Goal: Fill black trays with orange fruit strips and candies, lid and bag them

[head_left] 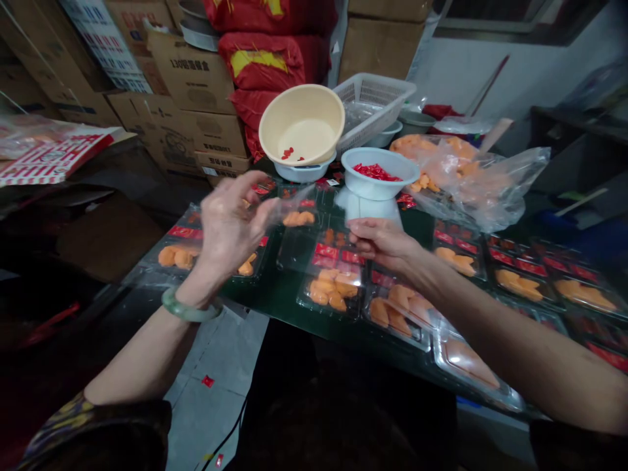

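My left hand (230,226), with a green bangle (189,307) on the wrist, is raised above the table's left end, fingers pinched on the edge of a clear plastic tray lid (289,196). My right hand (380,242) hovers over the middle trays, fingers curled together; whatever it holds is too small to make out. Below lie several clear plastic trays (333,284) with orange food pieces and red packets. A white bowl of red packets (377,173) stands just behind my right hand.
A tilted cream bowl (301,124) rests on a white bowl at the back. A white basket (373,108), a plastic bag of orange pieces (466,173), cardboard boxes (191,78) and red sacks (265,62) stand behind. The dark green table (279,294) ends near me.
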The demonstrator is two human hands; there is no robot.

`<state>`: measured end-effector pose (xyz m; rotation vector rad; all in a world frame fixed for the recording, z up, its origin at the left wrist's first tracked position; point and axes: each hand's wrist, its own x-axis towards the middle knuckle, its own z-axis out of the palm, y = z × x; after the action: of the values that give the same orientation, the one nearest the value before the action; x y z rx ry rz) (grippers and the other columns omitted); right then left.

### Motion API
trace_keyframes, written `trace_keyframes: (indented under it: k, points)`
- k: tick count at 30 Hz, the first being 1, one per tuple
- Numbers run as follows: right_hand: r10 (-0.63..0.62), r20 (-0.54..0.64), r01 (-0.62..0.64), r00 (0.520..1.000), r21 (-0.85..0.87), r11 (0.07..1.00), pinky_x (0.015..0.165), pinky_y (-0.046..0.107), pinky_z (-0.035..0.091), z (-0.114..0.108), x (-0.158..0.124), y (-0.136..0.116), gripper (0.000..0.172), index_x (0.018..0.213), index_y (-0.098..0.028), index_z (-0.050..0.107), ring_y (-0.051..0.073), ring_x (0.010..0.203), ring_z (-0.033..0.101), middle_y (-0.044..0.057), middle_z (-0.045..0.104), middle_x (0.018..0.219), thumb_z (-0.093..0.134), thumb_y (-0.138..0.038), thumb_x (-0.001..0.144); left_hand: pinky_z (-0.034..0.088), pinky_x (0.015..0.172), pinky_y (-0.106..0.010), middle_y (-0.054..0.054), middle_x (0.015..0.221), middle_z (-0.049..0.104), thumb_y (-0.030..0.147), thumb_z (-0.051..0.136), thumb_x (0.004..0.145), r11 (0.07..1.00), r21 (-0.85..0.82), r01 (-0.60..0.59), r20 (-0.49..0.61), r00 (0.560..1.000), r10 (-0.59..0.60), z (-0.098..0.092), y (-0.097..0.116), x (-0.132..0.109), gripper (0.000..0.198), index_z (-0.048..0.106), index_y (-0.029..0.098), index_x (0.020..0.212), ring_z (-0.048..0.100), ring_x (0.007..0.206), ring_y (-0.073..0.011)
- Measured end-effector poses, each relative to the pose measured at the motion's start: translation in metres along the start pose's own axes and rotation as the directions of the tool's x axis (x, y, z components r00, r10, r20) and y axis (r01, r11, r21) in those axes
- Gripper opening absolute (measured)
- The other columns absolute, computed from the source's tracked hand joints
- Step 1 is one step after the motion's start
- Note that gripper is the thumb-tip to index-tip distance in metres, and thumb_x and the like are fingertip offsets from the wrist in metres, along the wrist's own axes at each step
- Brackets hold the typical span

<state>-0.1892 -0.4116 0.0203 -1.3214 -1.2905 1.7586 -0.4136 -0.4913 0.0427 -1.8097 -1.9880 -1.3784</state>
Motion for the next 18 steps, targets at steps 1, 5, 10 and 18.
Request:
trace_keyframes:
  k: [1, 5, 10, 18]
  points:
    - [0.028, -0.012, -0.028, 1.000, -0.048, 0.998, 0.035, 0.015, 0.019, -0.005, 0.002, 0.003, 0.013, 0.075, -0.014, 0.051, 0.002, 0.036, 0.030, -0.005, 0.049, 0.051, 0.049, -0.009, 0.086, 0.041, 0.063, -0.027, -0.003, 0.079, 0.055, 0.034, 0.062, 0.077, 0.978, 0.196, -0.070, -0.072, 0.994, 0.085, -0.008, 0.000, 0.001, 0.035, 0.063, 0.020, 0.109, 0.050, 0.067, -0.0139]
    - [0.129, -0.108, -0.152, 0.986, -0.234, 0.960, 0.033, 0.015, 0.019, -0.025, 0.010, 0.024, 0.028, 0.058, -0.015, 0.045, 0.002, 0.033, 0.028, -0.005, 0.042, 0.042, 0.048, -0.007, 0.085, 0.036, 0.055, -0.026, -0.008, 0.094, 0.057, 0.034, 0.045, 0.088, 0.809, 0.558, -0.183, 0.160, 0.981, 0.111, -0.012, 0.001, -0.013, 0.029, 0.064, 0.024, 0.108, 0.052, 0.068, -0.0160]
    - [0.185, -0.220, -0.263, 0.958, -0.412, 0.872, 0.031, 0.018, 0.020, -0.026, 0.018, 0.040, 0.035, 0.049, -0.017, 0.044, 0.005, 0.028, 0.028, -0.005, 0.038, 0.032, 0.052, -0.014, 0.084, 0.036, 0.051, -0.028, -0.012, 0.092, 0.060, 0.044, 0.027, 0.094, 0.806, 0.458, -0.376, 0.638, 0.770, -0.003, 0.043, 0.007, -0.046, 0.045, 0.062, 0.019, 0.102, 0.060, 0.065, -0.0199]
    - [0.142, -0.346, -0.338, 0.928, -0.612, 0.715, 0.031, 0.022, 0.021, -0.011, 0.022, 0.040, 0.032, 0.046, -0.018, 0.049, 0.010, 0.030, 0.035, -0.004, 0.036, 0.029, 0.066, -0.013, 0.072, 0.046, 0.063, -0.035, -0.016, 0.087, 0.067, 0.050, 0.035, 0.091, 0.904, 0.301, -0.305, 0.795, 0.603, -0.062, 0.089, 0.001, -0.048, 0.048, 0.063, 0.013, 0.099, 0.065, 0.085, -0.0326]
